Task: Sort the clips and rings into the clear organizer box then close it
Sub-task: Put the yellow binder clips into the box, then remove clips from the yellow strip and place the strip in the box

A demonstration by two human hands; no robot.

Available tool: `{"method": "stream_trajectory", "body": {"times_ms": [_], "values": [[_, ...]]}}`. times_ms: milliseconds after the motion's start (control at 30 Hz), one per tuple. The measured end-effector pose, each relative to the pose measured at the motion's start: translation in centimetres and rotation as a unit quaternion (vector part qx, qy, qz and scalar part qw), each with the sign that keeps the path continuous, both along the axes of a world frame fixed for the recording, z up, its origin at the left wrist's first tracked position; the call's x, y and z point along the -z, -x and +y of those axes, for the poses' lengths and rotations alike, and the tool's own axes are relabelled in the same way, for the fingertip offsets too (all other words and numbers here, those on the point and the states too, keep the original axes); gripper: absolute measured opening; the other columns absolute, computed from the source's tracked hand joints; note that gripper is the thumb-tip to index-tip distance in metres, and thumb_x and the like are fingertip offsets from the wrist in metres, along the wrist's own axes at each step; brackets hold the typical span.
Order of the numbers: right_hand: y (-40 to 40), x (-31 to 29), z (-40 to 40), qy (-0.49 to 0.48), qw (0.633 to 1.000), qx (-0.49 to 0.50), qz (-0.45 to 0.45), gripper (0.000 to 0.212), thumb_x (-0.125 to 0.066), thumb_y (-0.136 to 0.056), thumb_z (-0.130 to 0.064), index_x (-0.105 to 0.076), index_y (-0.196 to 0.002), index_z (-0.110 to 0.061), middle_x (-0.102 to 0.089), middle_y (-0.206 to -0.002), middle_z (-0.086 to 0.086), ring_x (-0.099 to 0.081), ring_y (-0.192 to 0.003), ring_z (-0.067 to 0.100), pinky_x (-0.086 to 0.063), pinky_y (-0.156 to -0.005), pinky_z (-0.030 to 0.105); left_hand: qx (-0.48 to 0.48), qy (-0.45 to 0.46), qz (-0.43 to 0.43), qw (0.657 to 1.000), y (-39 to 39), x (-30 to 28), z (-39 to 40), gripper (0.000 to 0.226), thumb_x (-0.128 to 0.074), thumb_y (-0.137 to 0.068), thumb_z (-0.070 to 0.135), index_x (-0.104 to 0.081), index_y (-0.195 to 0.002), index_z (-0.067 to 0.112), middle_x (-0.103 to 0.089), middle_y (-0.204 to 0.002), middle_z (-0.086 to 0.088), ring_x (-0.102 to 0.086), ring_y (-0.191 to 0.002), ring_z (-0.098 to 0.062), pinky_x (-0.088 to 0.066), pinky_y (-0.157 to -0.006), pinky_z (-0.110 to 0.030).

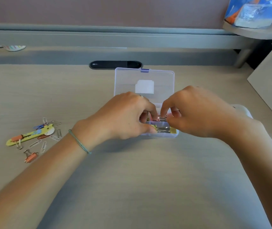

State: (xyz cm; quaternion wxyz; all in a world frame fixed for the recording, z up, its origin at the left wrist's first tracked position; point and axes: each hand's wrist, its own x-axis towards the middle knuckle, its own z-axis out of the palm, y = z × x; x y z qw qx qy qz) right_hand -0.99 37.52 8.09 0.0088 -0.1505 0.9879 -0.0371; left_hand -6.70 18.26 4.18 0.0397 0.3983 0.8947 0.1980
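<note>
Both hands meet over the clear box [163,135], which sits mid-desk with its lid [144,80] open. The left hand [125,116] curls round the box's left end, and the right hand [193,113] pinches something small and silvery inside (what, I cannot tell). Loose paper clips [38,143] and an orange binder clip [30,157] lie well left.

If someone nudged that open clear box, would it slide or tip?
The clear box looks thin, light plastic on a smooth desk, so it probably slides easily. Its lid stands open behind, so a push could tip it backward.
</note>
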Motion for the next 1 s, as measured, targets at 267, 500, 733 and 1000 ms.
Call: {"method": "stream_trajectory", "body": {"times_ms": [267, 500, 733, 1000], "values": [[-0.4, -0.1, -5.9, 0.04, 0.997, -0.061, 0.041, 0.03, -0.058, -0.086, -0.024, -0.066, -0.111, -0.039, -0.057, -0.078, -0.021, -0.063, -0.078, 0.015, -0.052, -0.069, 0.034, -0.078, -0.034, -0.003, 0.996, -1.6, 0.2, -10.4, 0.019, -0.066, -0.083, 0.048, -0.075, -0.095, 0.035, -0.064, -0.081, 0.016, -0.06, -0.072, -0.004, -0.053, -0.071, -0.034], [1.5, 0.6, -14.4, 0.076, 0.99, -0.118, 0.033, 0.026, -0.054, -0.088, -0.025, -0.067, -0.106, -0.037, -0.062, -0.083, -0.019, -0.06, -0.079, 0.009, -0.052, -0.073, 0.033, -0.222, -0.107, -0.004, 0.969, -2.6, 1.4, -21.6, 0.008, -0.074, -0.087, 0.029, -0.077, -0.094, 0.033, -0.068, -0.088, 0.014, -0.061, -0.078, -0.007, -0.053, -0.074, -0.035], [3.9, 2.6, -21.7, 0.103, 0.984, -0.141, 0.023, 0.027, -0.052, -0.086, -0.024, -0.07, -0.101, -0.037, -0.064, -0.084, -0.015, -0.059, -0.079, 0.013, -0.053, -0.075, 0.037, -0.286, -0.096, -0.019, 0.953, -2.4, 2.2, -26.2, 0.014, -0.079, -0.083, 0.028, -0.077, -0.093, 0.037, -0.067, -0.089, 0.017, -0.062, -0.075, -0.005, -0.054, -0.072, -0.038], [4.9, 3.5, -24.0, 0.102, 0.985, -0.14, 0.005, 0.025, -0.056, -0.085, -0.025, -0.071, -0.1, -0.037, -0.063, -0.082, -0.019, -0.058, -0.077, 0.009, -0.05, -0.071, 0.033, -0.32, 0.031, 0.002, 0.947, -2.2, 2.5, -26.6, 0.015, -0.075, -0.085, 0.036, -0.074, -0.1, 0.039, -0.061, -0.095, 0.014, -0.058, -0.09, -0.011, -0.046, -0.072, -0.031]]}}
